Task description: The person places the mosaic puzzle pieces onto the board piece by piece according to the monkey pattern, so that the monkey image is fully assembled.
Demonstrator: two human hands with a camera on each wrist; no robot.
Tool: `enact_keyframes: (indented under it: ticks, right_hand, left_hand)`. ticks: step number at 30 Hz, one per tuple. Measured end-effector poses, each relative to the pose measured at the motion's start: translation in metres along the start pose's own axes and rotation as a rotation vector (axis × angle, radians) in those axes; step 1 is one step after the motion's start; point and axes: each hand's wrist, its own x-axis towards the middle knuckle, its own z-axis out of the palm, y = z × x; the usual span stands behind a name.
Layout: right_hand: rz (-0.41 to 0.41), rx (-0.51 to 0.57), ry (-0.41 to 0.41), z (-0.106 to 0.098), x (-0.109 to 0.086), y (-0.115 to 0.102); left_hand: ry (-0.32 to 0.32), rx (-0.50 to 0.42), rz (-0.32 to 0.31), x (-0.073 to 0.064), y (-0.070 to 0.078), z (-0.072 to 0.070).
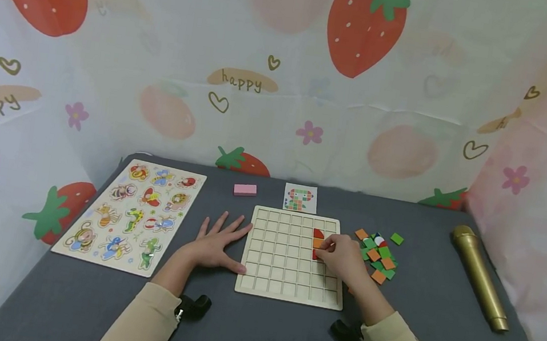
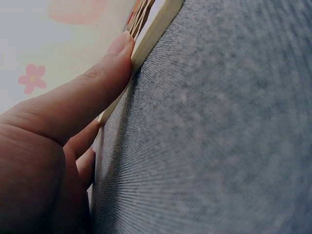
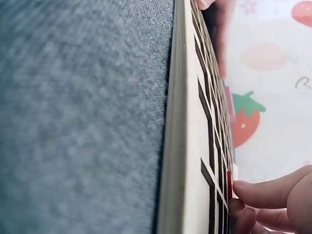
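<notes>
A pale wooden grid board [image 1: 287, 264] lies flat on the table. My left hand [image 1: 213, 248] rests with fingers spread, thumb and index finger touching the board's left edge; the thumb [image 2: 105, 73] presses that edge in the left wrist view. Over the right part of the grid, my right hand [image 1: 345, 258] pinches a small red tile [image 3: 229, 183] at a cell. Just above it in the same column sit an orange square tile [image 1: 317, 244] and a red tile with a curved side [image 1: 318, 233]. The fingers partly hide the pinched tile.
Loose green, orange and other tiles [image 1: 382, 251] lie heaped right of the board. Behind it are a pattern card [image 1: 300, 198] and a pink block [image 1: 245, 190]. An insect picture board [image 1: 130, 215] lies left; a gold microphone-like cylinder [image 1: 479, 278] lies far right.
</notes>
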Motion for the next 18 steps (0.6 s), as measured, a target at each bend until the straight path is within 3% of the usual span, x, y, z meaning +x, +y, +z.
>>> enact_keyframes:
  ticks: [8,18]
  right_hand:
    - [-0.039,0.038,-0.002,-0.012,-0.007,0.013]
    - [-0.02,0.035,0.098,-0.046,-0.024,0.051]
  left_hand:
    - [0.005,0.005,0.009,-0.002,0.001,0.0]
    - [0.007,0.002,0.01,-0.002,0.003,-0.001]
